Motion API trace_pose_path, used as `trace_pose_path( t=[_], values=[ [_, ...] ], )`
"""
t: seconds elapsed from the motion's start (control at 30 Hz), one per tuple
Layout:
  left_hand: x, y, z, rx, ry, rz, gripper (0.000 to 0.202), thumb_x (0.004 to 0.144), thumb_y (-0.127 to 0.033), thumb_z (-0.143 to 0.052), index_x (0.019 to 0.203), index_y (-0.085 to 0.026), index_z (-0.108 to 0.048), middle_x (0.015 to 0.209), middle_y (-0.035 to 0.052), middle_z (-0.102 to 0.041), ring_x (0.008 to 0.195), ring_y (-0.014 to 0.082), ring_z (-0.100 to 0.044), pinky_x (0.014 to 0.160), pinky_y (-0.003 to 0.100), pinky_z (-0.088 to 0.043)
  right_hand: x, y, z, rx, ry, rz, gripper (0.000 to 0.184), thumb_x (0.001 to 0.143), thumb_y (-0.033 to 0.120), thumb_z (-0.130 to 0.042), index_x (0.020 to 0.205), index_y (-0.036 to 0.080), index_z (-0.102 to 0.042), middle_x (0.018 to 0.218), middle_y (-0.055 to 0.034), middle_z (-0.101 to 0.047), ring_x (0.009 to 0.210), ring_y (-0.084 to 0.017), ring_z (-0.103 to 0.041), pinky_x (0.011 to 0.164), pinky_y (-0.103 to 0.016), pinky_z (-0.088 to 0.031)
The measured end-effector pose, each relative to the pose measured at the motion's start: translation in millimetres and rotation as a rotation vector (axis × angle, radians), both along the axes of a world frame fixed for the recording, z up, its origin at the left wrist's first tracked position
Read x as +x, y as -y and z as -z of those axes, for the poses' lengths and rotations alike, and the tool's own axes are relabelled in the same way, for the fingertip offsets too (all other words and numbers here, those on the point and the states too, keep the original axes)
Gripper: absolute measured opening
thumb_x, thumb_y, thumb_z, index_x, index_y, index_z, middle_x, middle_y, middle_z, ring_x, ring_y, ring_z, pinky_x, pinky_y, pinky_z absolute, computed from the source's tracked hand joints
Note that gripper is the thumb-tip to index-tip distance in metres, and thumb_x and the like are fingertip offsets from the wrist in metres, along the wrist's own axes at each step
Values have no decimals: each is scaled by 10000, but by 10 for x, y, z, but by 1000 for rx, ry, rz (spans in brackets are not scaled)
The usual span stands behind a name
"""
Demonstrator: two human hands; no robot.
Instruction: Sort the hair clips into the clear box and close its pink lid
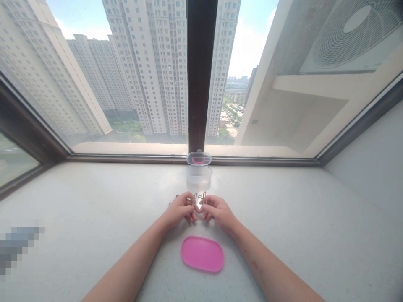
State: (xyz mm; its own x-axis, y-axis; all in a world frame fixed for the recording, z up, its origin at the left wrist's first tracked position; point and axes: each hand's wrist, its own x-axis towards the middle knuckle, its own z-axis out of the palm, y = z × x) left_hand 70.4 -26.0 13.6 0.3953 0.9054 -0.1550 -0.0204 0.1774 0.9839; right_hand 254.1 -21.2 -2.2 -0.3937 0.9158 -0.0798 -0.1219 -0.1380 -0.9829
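Both hands are close together above the white sill, fingers pinched. My left hand [181,209] grips a thin brown looped cord [194,198], its loop showing above the fingertips. A similar brown cord loop [204,196] rises from the pinched fingers of my right hand [219,212]. Whether the two loops belong to one piece is hidden by the fingers. Just behind my left hand, some small thin loops [171,201] are partly covered. Nearer to me than the hands lies a pink oval tray or lid [202,254].
Against the window frame [198,75] stands a clear plastic box [199,176], its lid [199,158] raised and fitted with a pink handle. The white sill [94,218] runs to a wall [368,126] on the right. A pixelated patch covers the left edge.
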Motion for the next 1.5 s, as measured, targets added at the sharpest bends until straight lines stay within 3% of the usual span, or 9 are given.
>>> trace_pose_path(
  t=[0.4,1.2,1.5],
  values=[
    [24,11,-32,-35,3,-14,323,731,-313,-687,868,-193,-420,784,34,-694,507,129,-653,416,173,-432,2,10,-8,5,-5,-14,188,731,300,-665,825,146,-610,729,-44,-688,530,-127,-614,458,-215,-449],
    [21,12,-38,-24,0,-9,330,733,-322,-705,860,-190,-431,784,34,-695,522,128,-653,440,184,-449,-2,20,-28,8,9,-13,224,741,332,-675,854,149,-614,728,-41,-684,539,-130,-614,462,-217,-451],
    [7,-1,24,13,-4,-10,361,774,-315,-689,962,-210,-399,754,13,-692,527,137,-654,439,190,-459,-6,14,-14,24,8,-10,284,733,383,-722,857,150,-614,749,-46,-687,535,-125,-598,471,-229,-457]
  ],
)
